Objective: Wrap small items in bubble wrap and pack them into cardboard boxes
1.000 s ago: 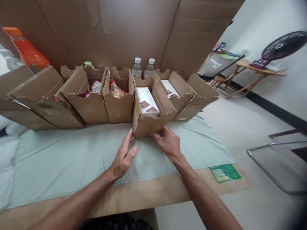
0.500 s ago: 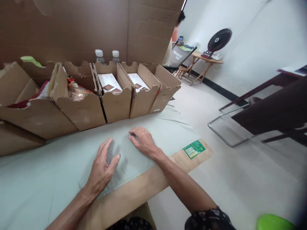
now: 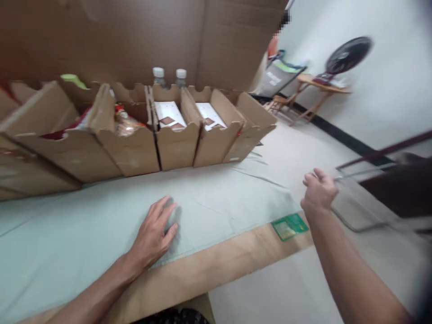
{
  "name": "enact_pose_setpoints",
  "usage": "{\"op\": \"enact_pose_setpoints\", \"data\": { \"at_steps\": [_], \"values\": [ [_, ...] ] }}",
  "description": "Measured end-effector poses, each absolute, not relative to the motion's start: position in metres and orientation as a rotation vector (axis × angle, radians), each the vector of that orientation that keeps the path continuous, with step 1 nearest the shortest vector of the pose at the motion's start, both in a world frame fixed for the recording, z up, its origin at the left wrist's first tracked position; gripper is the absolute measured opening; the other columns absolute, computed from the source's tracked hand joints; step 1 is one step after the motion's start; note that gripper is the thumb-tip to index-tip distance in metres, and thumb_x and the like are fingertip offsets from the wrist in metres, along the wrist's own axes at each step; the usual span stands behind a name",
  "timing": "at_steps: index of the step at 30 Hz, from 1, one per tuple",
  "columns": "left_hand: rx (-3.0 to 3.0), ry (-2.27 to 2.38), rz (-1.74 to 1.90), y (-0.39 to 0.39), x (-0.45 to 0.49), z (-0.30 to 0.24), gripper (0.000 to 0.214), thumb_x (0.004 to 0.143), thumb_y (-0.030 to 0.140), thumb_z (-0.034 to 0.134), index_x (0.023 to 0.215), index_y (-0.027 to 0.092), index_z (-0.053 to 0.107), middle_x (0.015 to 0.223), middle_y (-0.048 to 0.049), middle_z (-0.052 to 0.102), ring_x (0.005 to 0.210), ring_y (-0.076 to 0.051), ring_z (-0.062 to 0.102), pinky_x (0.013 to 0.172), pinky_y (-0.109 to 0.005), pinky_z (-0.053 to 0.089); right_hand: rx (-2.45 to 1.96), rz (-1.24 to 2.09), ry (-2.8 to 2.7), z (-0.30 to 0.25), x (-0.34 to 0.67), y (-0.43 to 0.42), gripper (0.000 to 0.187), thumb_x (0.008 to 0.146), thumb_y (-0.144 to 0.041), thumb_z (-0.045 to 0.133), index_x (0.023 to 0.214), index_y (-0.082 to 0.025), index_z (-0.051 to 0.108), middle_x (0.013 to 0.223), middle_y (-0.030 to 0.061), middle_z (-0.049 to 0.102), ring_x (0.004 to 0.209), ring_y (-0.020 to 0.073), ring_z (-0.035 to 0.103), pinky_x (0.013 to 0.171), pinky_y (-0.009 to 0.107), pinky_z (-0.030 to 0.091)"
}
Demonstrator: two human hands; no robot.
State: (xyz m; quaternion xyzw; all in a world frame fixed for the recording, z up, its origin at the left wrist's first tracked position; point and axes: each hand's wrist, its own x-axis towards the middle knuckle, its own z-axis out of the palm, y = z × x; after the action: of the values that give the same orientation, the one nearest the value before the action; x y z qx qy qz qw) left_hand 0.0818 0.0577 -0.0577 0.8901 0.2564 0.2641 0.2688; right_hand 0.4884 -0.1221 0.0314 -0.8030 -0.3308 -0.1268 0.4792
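My left hand (image 3: pixel 155 228) rests low over the pale green cloth (image 3: pixel 216 202) on the table, palm down, fingers stretched and thumb apart. It holds nothing. My right hand (image 3: pixel 319 191) is raised beyond the table's right end, above the floor. Its fingers look bent, but motion blurs them, and I cannot make out anything in them. Near it, a green printed card (image 3: pixel 290 226) lies on the bare wooden table edge (image 3: pixel 236 252). Ahead of both hands stands a row of cardboard bins; the two nearest the middle, one bin (image 3: pixel 178 148) and its neighbour (image 3: pixel 216 146), hold white boxes (image 3: pixel 169 115).
Further left, a bin (image 3: pixel 135 155) contains a bag of snacks (image 3: pixel 126 123). Two white-capped bottles (image 3: pixel 158 77) stand behind the bins, against a tall cardboard panel (image 3: pixel 135 40). On the right are a metal-framed chair (image 3: pixel 394 189), a fan (image 3: pixel 349 56) on a small wooden table (image 3: pixel 324 85), and a partly hidden person.
My right hand has swung from over the cloth out to the right, past the table's end. My left hand has lowered and flattened towards the cloth. The view has shifted rightward.
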Motion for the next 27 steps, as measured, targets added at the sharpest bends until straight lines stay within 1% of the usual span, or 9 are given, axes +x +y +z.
{"op": "enact_pose_setpoints", "data": {
  "at_steps": [2, 5, 11, 15, 19, 22, 24, 25, 27],
  "values": [
    [2.486, 0.66, 0.608, 0.057, 0.085, -0.056, 0.041, 0.094, 0.026, 0.06, 0.134, 0.021, 0.067, 0.155, -0.0179, 0.056, 0.145, -0.038, 0.051, 0.118, -0.062, 0.045, -1.932, -0.199, -0.878, 0.003, 0.461, -0.109, 0.036, 0.103, -0.045, 0.058, 0.118, -0.018, 0.075, 0.131, 0.0192, 0.07, 0.123, 0.0307, 0.067, 0.101, 0.046, 0.054],
    [2.583, 0.643, 0.387, 0.048, 0.087, -0.047, 0.047, 0.094, 0.027, 0.061, 0.14, 0.02, 0.063, 0.163, -0.0193, 0.048, 0.153, -0.039, 0.041, 0.123, -0.065, 0.036, -1.864, 0.02, -1.249, -0.031, 0.401, -0.081, 0.027, 0.089, -0.042, 0.07, 0.108, -0.026, 0.08, 0.132, 0.013, 0.074, 0.123, 0.0341, 0.069, 0.103, 0.053, 0.054],
    [2.604, 0.455, 0.212, 0.004, 0.054, -0.028, 0.061, 0.1, 0.046, 0.059, 0.154, 0.02, 0.049, 0.17, -0.0196, 0.036, 0.16, -0.039, 0.029, 0.131, -0.062, 0.02, -1.866, 0.034, -1.923, -0.043, 0.332, -0.051, 0.031, 0.093, -0.034, 0.059, 0.118, -0.026, 0.077, 0.137, 0.0121, 0.072, 0.126, 0.0328, 0.069, 0.099, 0.055, 0.058],
    [2.607, 0.258, 0.26, -0.016, 0.022, -0.039, 0.053, 0.101, 0.052, 0.058, 0.143, 0.02, 0.057, 0.162, -0.0183, 0.049, 0.155, -0.034, 0.04, 0.13, -0.053, 0.028, -1.841, 0.074, -1.862, -0.011, 0.315, -0.045, 0.029, 0.095, -0.04, 0.058, 0.114, -0.028, 0.077, 0.117, 0.01, 0.08, 0.106, 0.031, 0.077, 0.081, 0.047, 0.064],
    [2.535, 0.153, 0.481, -0.024, 0.012, -0.068, 0.032, 0.107, 0.041, 0.053, 0.131, 0.023, 0.064, 0.137, -0.0096, 0.071, 0.142, -0.025, 0.056, 0.126, -0.043, 0.034, -1.826, 0.294, -1.73, 0.056, 0.269, -0.012, 0.045, 0.097, -0.039, 0.057, 0.139, -0.025, 0.062, 0.11, 0.0087, 0.08, 0.084, 0.0222, 0.076, 0.052, 0.029, 0.056],
    [2.429, 0.105, 0.642, -0.03, 0.009, -0.085, 0.028, 0.109, 0.038, 0.051, 0.122, 0.02, 0.069, 0.118, -0.0085, 0.078, 0.127, -0.021, 0.065, 0.12, -0.034, 0.04, -1.749, 0.251, -1.731, 0.103, 0.232, 0.042, 0.066, 0.095, -0.035, 0.059, 0.157, -0.022, 0.043, 0.099, 0.0048, 0.08, 0.074, 0.0185, 0.073, 0.067, 0.03, 0.058],
    [2.345, 0.07, 0.675, -0.033, 0.004, -0.088, 0.03, 0.108, 0.038, 0.053, 0.12, 0.018, 0.071, 0.117, -0.0112, 0.079, 0.122, -0.022, 0.068, 0.114, -0.033, 0.046, -1.756, 0.204, -1.735, 0.122, 0.217, 0.086, 0.076, 0.093, -0.031, 0.058, 0.163, -0.018, 0.032, 0.092, 0.0032, 0.08, 0.071, 0.0196, 0.072, 0.075, 0.035, 0.058],
    [2.286, 0.063, 0.677, -0.034, 0.0, -0.088, 0.03, 0.108, 0.039, 0.054, 0.121, 0.018, 0.071, 0.118, -0.0123, 0.079, 0.12, -0.022, 0.069, 0.111, -0.033, 0.048, -1.794, 0.208, -1.74, 0.127, 0.212, 0.107, 0.075, 0.093, -0.029, 0.058, 0.163, -0.016, 0.032, 0.087, 0.003, 0.079, 0.068, 0.02, 0.072, 0.075, 0.035, 0.057],
    [2.128, 0.091, 0.69, -0.034, -0.012, -0.081, 0.032, 0.106, 0.041, 0.057, 0.122, 0.018, 0.072, 0.119, -0.0128, 0.079, 0.113, -0.022, 0.073, 0.104, -0.032, 0.054, -1.904, 0.239, -1.752, 0.133, 0.206, 0.14, 0.059, 0.091, -0.022, 0.055, 0.149, -0.012, 0.051, 0.078, 0.0033, 0.077, 0.063, 0.02, 0.07, 0.072, 0.034, 0.055]
  ]
}}
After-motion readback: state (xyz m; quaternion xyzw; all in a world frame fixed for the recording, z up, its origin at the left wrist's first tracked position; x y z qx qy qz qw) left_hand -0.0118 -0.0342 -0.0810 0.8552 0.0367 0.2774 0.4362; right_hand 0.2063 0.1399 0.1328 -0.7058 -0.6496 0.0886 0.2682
